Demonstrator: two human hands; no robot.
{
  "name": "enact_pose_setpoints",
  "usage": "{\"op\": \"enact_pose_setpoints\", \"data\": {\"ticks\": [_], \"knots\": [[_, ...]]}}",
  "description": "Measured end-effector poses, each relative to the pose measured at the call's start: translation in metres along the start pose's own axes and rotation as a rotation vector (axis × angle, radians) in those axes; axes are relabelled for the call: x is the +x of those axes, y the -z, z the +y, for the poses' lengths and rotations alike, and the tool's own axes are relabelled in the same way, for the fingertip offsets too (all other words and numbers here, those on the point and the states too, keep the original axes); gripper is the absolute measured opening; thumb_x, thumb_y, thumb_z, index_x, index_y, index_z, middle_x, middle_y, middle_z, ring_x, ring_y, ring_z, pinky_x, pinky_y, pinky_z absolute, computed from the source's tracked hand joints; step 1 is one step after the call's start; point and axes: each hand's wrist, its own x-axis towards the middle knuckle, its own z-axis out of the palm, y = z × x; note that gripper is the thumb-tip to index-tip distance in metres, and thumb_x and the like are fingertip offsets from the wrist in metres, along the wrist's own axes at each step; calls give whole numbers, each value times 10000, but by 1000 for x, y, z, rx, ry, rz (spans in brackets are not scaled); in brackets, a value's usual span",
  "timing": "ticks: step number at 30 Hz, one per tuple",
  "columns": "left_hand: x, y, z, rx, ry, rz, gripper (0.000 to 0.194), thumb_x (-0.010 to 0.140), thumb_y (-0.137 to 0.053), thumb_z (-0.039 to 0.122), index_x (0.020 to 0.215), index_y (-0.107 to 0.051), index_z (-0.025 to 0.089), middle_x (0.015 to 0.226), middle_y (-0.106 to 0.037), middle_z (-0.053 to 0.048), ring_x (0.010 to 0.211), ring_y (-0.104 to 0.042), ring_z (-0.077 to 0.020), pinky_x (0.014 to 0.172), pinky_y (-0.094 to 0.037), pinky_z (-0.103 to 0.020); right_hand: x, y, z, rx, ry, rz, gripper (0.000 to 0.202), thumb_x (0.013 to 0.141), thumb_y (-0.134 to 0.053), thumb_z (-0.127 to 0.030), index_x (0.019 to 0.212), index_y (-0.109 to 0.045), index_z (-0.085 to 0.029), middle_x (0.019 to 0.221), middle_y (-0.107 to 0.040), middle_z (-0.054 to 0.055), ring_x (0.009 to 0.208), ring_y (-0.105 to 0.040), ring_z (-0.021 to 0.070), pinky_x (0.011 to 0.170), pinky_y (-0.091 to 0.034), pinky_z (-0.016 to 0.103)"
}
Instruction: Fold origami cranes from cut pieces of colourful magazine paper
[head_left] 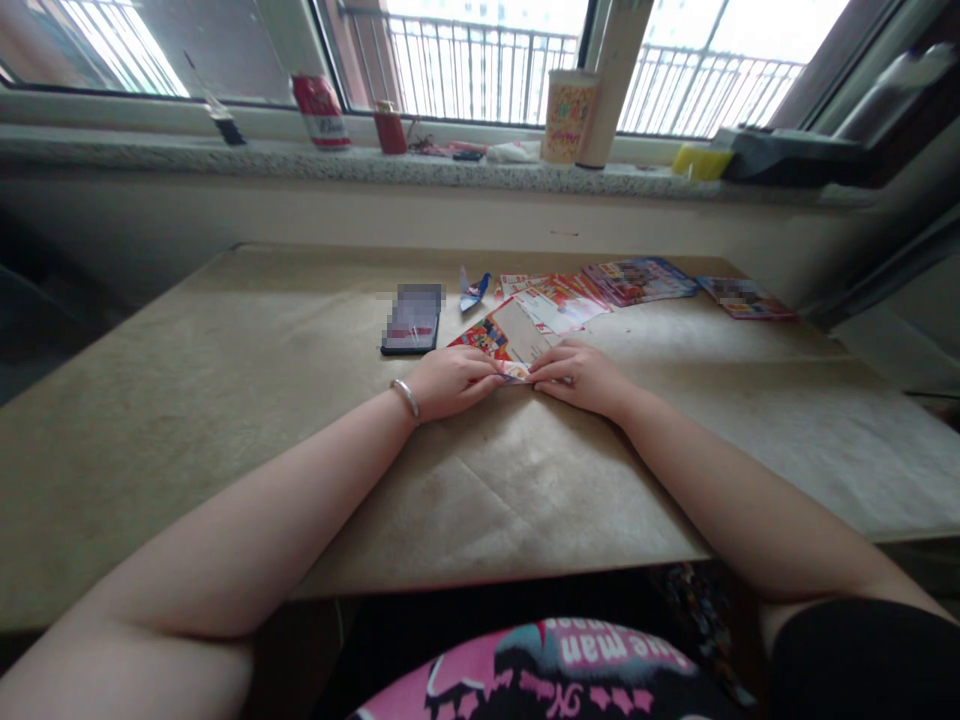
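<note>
Between my two hands lies a small folded piece of printed paper [514,371], flat on the beige table near its middle. My left hand [459,380], with a silver bangle at the wrist, presses the paper's left end with its fingers together. At the right end, the fingertips of my right hand [574,376] are closed on the same paper. Just beyond the fingers is a larger red and grey printed sheet [517,330], its near edge partly covered by my hands. A small blue folded paper figure [474,290] stands behind my left hand.
A phone [412,320] lies left of the sheets. Printed papers [559,300] and a stack of colourful cards [641,280] spread to the back right, with another pile [746,298] beyond. On the windowsill [450,172] stand a red can [321,112] and a patterned cup [568,115].
</note>
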Motion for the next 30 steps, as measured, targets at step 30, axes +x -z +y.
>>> {"op": "enact_pose_setpoints", "data": {"ticks": [30], "knots": [[9,-11,3,229,342,88,234,912,-528,326,804,-674,179,1136,-666,-50,924,-648,-192,760,-503,-302,4,-3,-11,-91,-52,55,186,875,-578,-223,1020,-691,-191,940,-714,65,853,-637,186,785,-477,299]]}}
